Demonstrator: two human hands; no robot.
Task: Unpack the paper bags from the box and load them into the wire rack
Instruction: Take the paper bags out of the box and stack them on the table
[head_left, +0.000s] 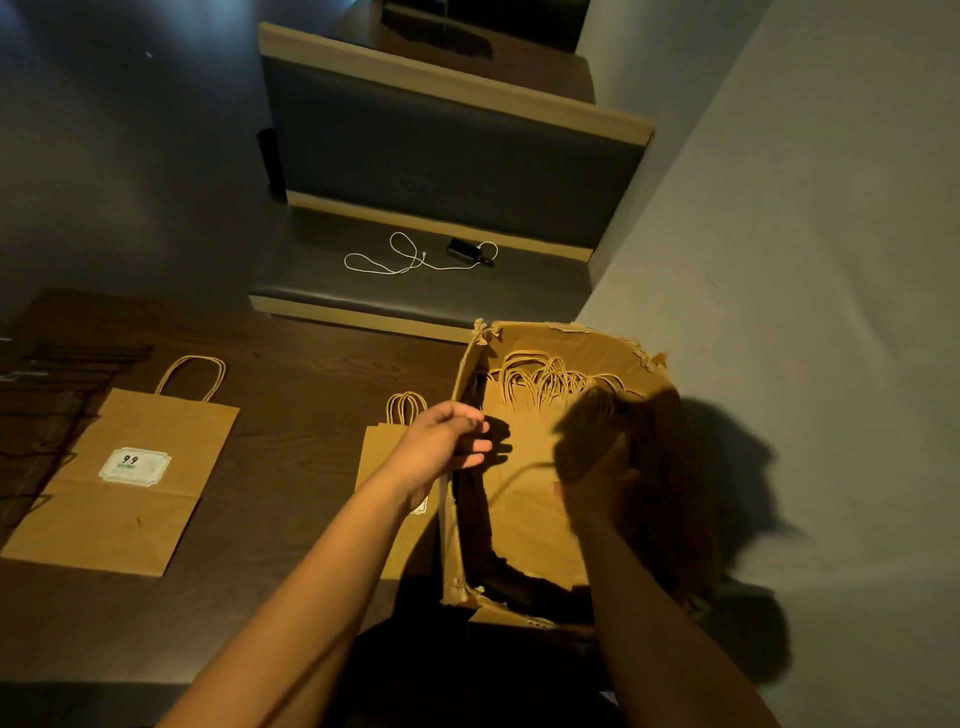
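Reaching into the box (545, 343), the right hand (597, 483) is on the stack of paper bags (530, 467), though shadow hides whether its grip is closed. The left hand (447, 441) rests loosely on the box's left wall. The bags stand handles-up, far end. The wire rack (47, 410) lies far left on the counter (291, 379), nearer the left hand.

Dark wooden table (291, 364) bears paper bags (130, 478), box (566, 348).

Dim warm light, hard shadows across the wall (805, 260), wide-angle bending at edges, soft focus
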